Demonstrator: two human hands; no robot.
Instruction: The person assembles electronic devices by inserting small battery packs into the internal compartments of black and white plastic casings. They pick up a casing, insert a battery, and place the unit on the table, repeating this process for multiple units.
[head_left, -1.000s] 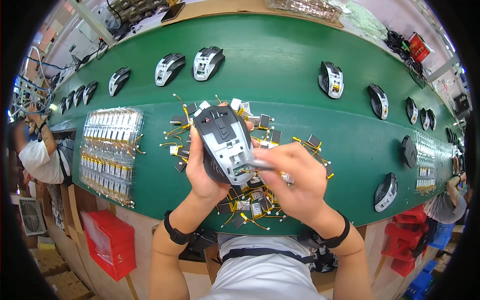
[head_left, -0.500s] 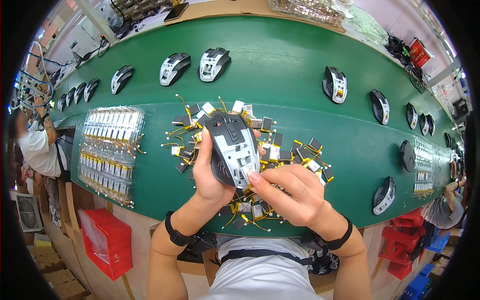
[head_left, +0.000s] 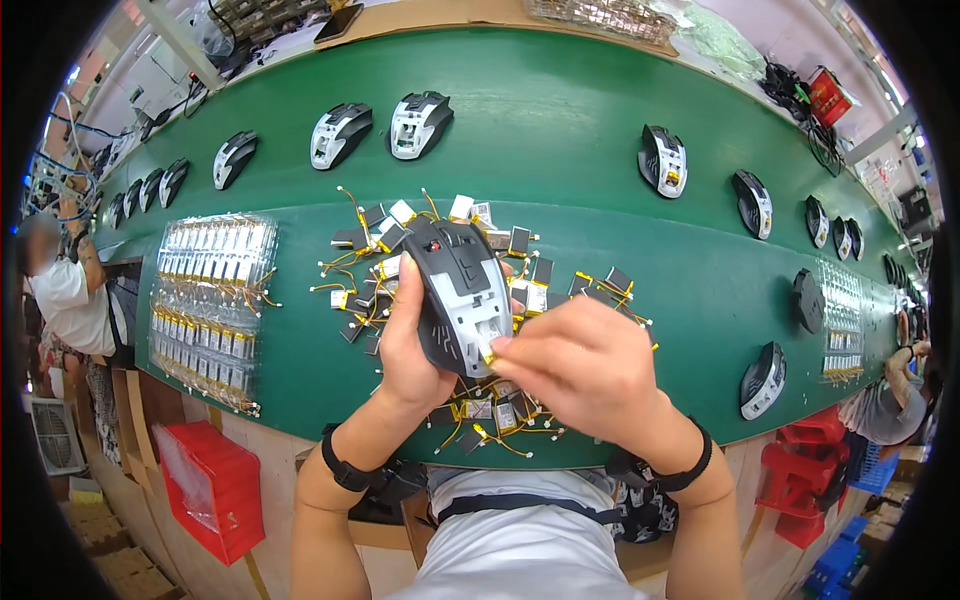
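Note:
A black and grey computer mouse (head_left: pixel 462 270), its top cover off, is tilted in my left hand (head_left: pixel 411 352), whose fingers wrap round its left side and underneath. My right hand (head_left: pixel 590 365) pinches at the mouse's lower end with thumb and forefinger. Between those fingertips and the mouse's recess shows a small battery (head_left: pixel 490 350) with a yellow edge, partly hidden by the fingers. Under and around both hands lies a loose heap of small flat batteries (head_left: pixel 485 410) with thin coloured wires and white plugs.
Clear plastic trays (head_left: pixel 215 255) of batteries lie at left, another tray (head_left: pixel 842 320) far right. Open mice (head_left: pixel 420 125) stand in a spaced row along the green bench (head_left: pixel 540 90). A dark cover-like part (head_left: pixel 808 300) lies at right. Red crates (head_left: pixel 212 490) are below; a person (head_left: pixel 80 290) sits far left.
My right hand has shifted slightly up and now pinches the battery's yellow edge at the mouse's recess. The whole view has moved slightly; the left hand keeps its hold on the mouse.

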